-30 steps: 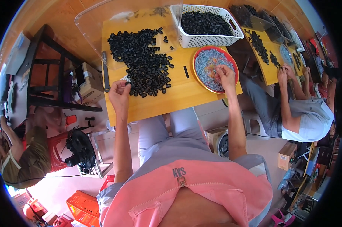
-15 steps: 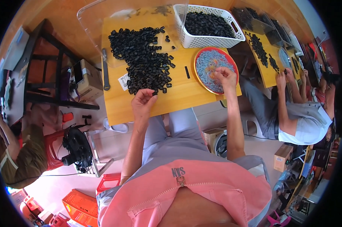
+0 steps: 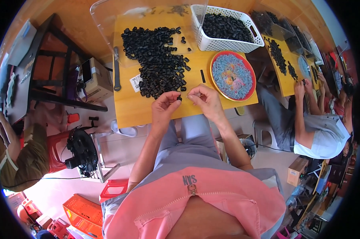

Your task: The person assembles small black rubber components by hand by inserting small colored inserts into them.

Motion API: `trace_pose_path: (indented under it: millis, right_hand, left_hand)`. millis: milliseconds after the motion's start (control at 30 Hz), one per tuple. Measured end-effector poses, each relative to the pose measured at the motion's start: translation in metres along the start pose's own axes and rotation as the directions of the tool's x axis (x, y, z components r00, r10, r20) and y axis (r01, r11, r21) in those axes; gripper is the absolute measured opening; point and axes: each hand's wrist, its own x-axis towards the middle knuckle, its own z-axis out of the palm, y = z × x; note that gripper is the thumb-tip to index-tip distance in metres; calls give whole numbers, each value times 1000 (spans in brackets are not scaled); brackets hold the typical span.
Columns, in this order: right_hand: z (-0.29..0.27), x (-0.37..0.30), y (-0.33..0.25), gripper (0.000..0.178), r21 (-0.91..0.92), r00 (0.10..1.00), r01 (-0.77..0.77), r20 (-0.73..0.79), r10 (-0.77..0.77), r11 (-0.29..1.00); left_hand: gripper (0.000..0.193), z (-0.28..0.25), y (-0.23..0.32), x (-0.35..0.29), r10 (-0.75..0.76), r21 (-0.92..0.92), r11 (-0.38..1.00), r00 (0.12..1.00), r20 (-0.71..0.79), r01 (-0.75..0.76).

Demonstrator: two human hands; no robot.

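Observation:
Near the front edge of the yellow table (image 3: 128, 113), my left hand (image 3: 165, 106) pinches a small black plastic piece (image 3: 179, 99). My right hand (image 3: 207, 101) faces it a short gap away, thumb and forefinger pressed together on a tiny thing too small to name. Just beyond my left hand spreads a heap of similar black pieces (image 3: 160, 63). To the right of my hands stands a round red tray with a yellow rim (image 3: 253, 85), filled with many small bluish-grey parts (image 3: 233, 71) and a patch of orange and pink showing among them.
A white perforated basket (image 3: 227, 46) full of black pieces stands at the back. A long dark-handled tool (image 3: 116, 71) lies left, and a short black strip (image 3: 202, 76) lies by the tray. Co-workers sit at both sides; a black fan (image 3: 81, 149) is at lower left.
My right hand has left the tray and come left to meet my left hand. My left hand has lifted a black piece away from the heap's near edge, moving slightly right.

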Motion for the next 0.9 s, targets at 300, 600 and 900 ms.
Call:
trace_pose_path:
  millis: [300,600,900]
  right_hand:
    - [13,-8,-11,6,-39,996,80,-34,-81,996]
    - [15,-8,-13,8,-253,978,188,-45,-205,949]
    - [19,-9,-9,12,-174,992,83,-80,-98,981]
  left_hand:
    - [17,-9,-16,4,-183,-390,898,979,91,204]
    - [16,-7,-19,3,-198,-329,923,980,35,198]
    - [14,-10,-24,0,-251,-371,891,965,75,261]
